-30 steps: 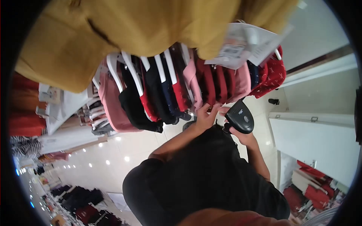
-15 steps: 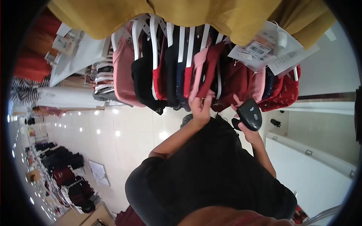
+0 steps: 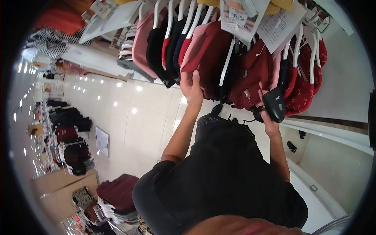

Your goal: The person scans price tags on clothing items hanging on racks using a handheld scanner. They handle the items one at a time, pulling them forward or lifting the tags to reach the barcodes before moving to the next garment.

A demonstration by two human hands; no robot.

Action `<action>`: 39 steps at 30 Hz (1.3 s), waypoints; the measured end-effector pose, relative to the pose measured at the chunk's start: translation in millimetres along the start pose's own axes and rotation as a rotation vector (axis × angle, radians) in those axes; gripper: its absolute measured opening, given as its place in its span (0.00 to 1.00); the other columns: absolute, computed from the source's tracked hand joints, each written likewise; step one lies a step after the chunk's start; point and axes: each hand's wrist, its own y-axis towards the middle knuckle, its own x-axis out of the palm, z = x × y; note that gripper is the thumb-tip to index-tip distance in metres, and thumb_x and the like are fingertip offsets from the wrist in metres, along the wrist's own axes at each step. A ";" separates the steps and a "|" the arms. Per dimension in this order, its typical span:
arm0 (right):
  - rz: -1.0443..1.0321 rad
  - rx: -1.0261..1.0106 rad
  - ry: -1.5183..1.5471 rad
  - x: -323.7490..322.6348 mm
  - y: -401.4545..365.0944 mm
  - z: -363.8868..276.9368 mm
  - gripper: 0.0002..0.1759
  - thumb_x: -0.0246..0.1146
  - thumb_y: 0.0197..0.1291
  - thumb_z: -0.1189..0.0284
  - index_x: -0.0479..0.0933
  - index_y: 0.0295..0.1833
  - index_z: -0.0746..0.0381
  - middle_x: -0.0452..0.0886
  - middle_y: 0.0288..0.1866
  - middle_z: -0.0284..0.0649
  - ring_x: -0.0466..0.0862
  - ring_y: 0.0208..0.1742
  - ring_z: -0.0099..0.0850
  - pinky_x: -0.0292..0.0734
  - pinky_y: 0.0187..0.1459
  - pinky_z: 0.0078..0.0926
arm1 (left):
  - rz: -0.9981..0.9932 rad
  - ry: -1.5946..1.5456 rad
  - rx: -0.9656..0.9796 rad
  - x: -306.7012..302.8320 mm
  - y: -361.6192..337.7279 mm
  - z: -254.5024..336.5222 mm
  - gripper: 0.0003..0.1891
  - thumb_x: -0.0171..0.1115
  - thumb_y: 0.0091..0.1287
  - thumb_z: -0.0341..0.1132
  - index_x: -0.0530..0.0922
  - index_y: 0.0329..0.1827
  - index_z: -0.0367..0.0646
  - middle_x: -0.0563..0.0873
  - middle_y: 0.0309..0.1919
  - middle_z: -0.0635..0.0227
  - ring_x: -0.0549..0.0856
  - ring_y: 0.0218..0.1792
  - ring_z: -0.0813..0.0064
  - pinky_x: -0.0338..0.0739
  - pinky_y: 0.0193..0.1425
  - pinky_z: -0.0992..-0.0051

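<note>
My left hand (image 3: 192, 89) is closed on the lower edge of a dark red garment (image 3: 209, 47), beside a pink one. Its thumb lies in front, and the other fingers are partly hidden behind the cloth. In my right hand (image 3: 271, 124) is a black handheld barcode scanner (image 3: 275, 105), held close to a dark red garment with a small print (image 3: 250, 80). Between the two hands a white hanger (image 3: 226, 64) shows in a gap among the clothes. A price tag with a barcode (image 3: 237, 16) hangs above them.
Black, pink and red garments hang along the rail, with red printed ones (image 3: 303, 98) at the right. A printed paper sheet (image 3: 280, 27) hangs near the tag. More clothes racks (image 3: 70, 129) stand at the left on the tiled floor (image 3: 145, 121). White panels (image 3: 333, 156) are at the right.
My left hand has pulled the dark red garment to the left, widening a gap on the rail. The scanner has shifted right relative to my left hand. The view has tilted downward.
</note>
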 end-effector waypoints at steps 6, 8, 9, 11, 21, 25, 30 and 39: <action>-0.031 0.062 -0.045 -15.1 -1.1 -7.1 0.18 0.58 0.63 0.77 0.72 0.59 0.67 0.77 0.53 0.40 0.75 0.59 0.30 0.67 0.62 0.32 | -0.063 0.563 0.270 -31.3 2.6 -17.5 0.16 0.62 0.65 0.31 0.73 0.51 0.31 0.76 0.42 0.57 0.76 0.45 0.63 0.69 0.53 0.69; 0.006 0.027 -0.079 -17.7 3.5 -10.8 0.17 0.62 0.61 0.80 0.76 0.57 0.67 0.81 0.52 0.39 0.79 0.54 0.29 0.72 0.57 0.29 | -0.046 0.585 0.295 -33.4 -2.1 -11.9 0.17 0.62 0.65 0.31 0.73 0.53 0.31 0.76 0.44 0.57 0.76 0.46 0.62 0.70 0.54 0.69; -0.001 0.042 -0.065 -20.4 2.7 -9.5 0.17 0.62 0.62 0.80 0.76 0.57 0.67 0.81 0.52 0.39 0.79 0.54 0.28 0.72 0.57 0.28 | -0.038 0.594 0.318 -34.3 -4.8 -10.8 0.18 0.62 0.64 0.30 0.73 0.55 0.31 0.77 0.45 0.56 0.77 0.48 0.62 0.70 0.55 0.69; 0.005 0.038 -0.039 -20.7 1.4 -8.3 0.17 0.62 0.62 0.79 0.76 0.57 0.66 0.81 0.52 0.38 0.79 0.54 0.27 0.72 0.58 0.28 | -0.026 0.617 0.346 -36.6 -10.2 -13.0 0.20 0.63 0.64 0.30 0.73 0.57 0.31 0.77 0.49 0.55 0.77 0.51 0.60 0.70 0.58 0.68; 0.110 -0.019 -0.062 -4.0 -0.3 -2.9 0.16 0.60 0.64 0.78 0.74 0.57 0.64 0.79 0.50 0.36 0.77 0.52 0.24 0.71 0.56 0.26 | -0.251 0.777 0.482 -22.4 -17.9 -24.1 0.43 0.68 0.55 0.34 0.56 0.73 0.31 0.64 0.68 0.41 0.61 0.71 0.44 0.50 0.76 0.55; 0.193 -0.002 -0.069 14.2 -2.8 9.3 0.16 0.61 0.63 0.78 0.75 0.57 0.64 0.79 0.50 0.36 0.77 0.52 0.23 0.70 0.57 0.26 | -0.354 0.751 0.425 -24.8 -26.8 -21.1 0.45 0.68 0.57 0.36 0.52 0.74 0.31 0.61 0.70 0.40 0.58 0.73 0.43 0.50 0.75 0.54; 0.328 0.012 -0.258 60.4 7.3 -2.6 0.13 0.58 0.64 0.80 0.74 0.54 0.64 0.78 0.48 0.36 0.76 0.47 0.23 0.71 0.52 0.24 | -0.415 0.636 0.253 -39.6 -43.8 -25.5 0.42 0.68 0.59 0.38 0.57 0.73 0.31 0.64 0.68 0.39 0.62 0.71 0.42 0.54 0.74 0.55; 0.537 -0.070 -0.242 116.8 21.6 -7.4 0.14 0.63 0.63 0.77 0.75 0.54 0.64 0.80 0.48 0.34 0.79 0.48 0.23 0.73 0.53 0.24 | -0.774 0.048 -0.034 25.1 -58.2 -62.1 0.14 0.58 0.67 0.29 0.71 0.54 0.37 0.82 0.46 0.54 0.82 0.49 0.63 0.74 0.53 0.70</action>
